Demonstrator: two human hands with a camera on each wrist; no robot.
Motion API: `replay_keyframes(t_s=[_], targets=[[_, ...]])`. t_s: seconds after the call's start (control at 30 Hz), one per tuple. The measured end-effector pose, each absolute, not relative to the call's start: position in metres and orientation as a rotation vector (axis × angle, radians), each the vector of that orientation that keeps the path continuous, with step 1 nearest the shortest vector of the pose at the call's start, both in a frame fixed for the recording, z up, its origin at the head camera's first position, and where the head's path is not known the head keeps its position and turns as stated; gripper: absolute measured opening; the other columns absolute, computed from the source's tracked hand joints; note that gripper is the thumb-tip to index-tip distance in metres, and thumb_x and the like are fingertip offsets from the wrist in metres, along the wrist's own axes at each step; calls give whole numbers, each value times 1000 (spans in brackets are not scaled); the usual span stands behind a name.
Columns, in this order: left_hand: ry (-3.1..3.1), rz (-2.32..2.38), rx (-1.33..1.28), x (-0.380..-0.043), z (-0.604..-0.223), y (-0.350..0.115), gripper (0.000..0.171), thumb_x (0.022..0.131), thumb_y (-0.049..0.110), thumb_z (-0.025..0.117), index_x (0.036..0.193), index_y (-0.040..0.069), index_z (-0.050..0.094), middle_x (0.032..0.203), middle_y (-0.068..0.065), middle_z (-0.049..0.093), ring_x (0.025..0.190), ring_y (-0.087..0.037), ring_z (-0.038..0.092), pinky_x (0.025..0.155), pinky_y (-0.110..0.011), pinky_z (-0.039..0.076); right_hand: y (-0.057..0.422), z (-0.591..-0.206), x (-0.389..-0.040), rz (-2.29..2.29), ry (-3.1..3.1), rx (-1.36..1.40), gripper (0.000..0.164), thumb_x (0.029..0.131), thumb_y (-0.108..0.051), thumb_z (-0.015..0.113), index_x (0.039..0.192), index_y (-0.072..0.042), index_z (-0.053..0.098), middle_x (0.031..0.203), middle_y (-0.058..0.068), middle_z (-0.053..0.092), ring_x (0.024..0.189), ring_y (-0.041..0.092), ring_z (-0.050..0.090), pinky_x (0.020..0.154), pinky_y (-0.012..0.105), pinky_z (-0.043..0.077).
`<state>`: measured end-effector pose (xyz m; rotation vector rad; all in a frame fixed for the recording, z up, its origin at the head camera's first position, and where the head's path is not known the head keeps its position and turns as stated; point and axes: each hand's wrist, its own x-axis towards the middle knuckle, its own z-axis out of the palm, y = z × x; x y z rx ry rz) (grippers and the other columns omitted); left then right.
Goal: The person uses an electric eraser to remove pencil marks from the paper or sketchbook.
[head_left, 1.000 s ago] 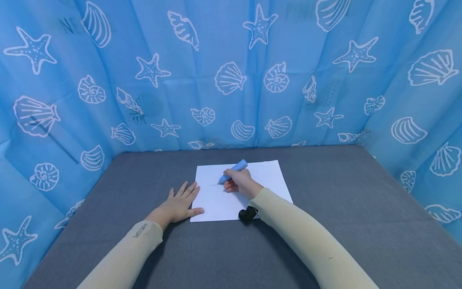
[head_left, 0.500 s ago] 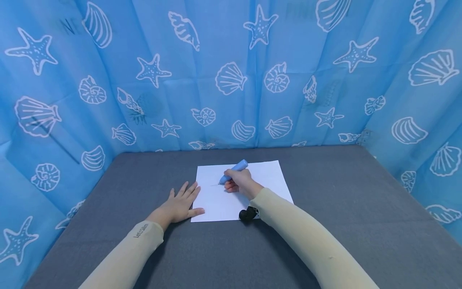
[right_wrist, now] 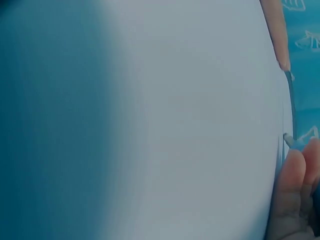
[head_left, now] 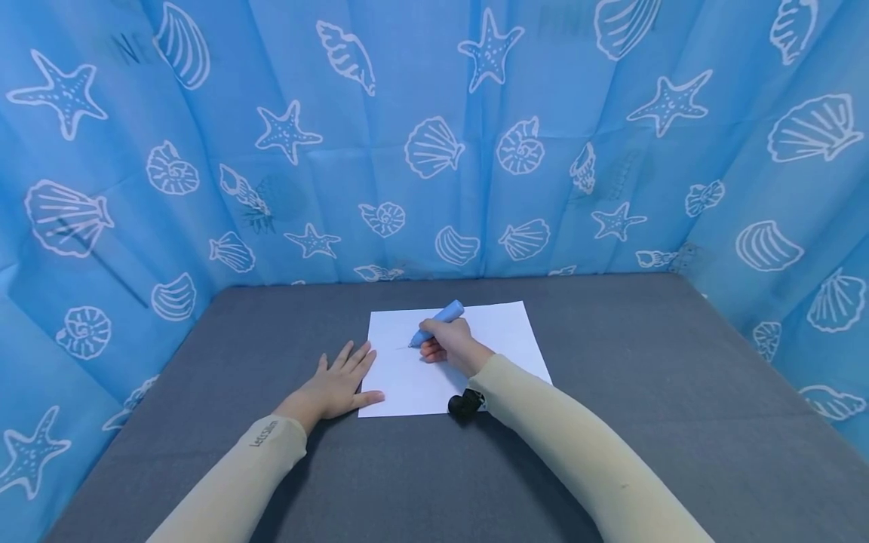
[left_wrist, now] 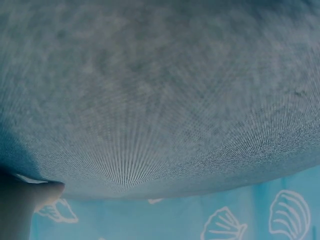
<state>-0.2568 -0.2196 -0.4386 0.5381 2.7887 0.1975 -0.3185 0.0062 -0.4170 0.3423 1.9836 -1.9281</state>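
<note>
In the head view a sheet of white paper (head_left: 400, 385) lies on a grey tabletop. My right hand (head_left: 449, 341) grips a thick blue marker (head_left: 444, 313), its tip down at the paper at the right end of a short thin line (head_left: 401, 348). Spread flat, my left hand (head_left: 336, 385) rests at the sheet's left edge, with fingertips and thumb on the paper. The right wrist view catches the marker's tip (right_wrist: 286, 137) beside curled fingers (right_wrist: 290, 175). Only a bit of the left hand (left_wrist: 30, 202) shows in the left wrist view.
A blue curtain (head_left: 434, 188) with white shell and starfish prints hangs behind and beside the grey table (head_left: 611, 362). A black wrist camera (head_left: 465, 405) sits under the right sleeve, over the paper's lower edge.
Almost nothing differs. The marker tip stays at about the same spot near the short line, and the left hand keeps its place.
</note>
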Motion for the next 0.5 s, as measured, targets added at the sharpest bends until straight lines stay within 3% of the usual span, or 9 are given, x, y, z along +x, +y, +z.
replay_keyframes(t_s=[0.5], targets=[[2798,217,544,-259,-445,-222,97,88,77,36,157,14,10,163,-6,1,147,-36,-6,108,-68,-1,7,-417,-319,-1910,1981,349,24,93,-20,64,93,4,61,60,6,60,46,11,58,49,23,53]])
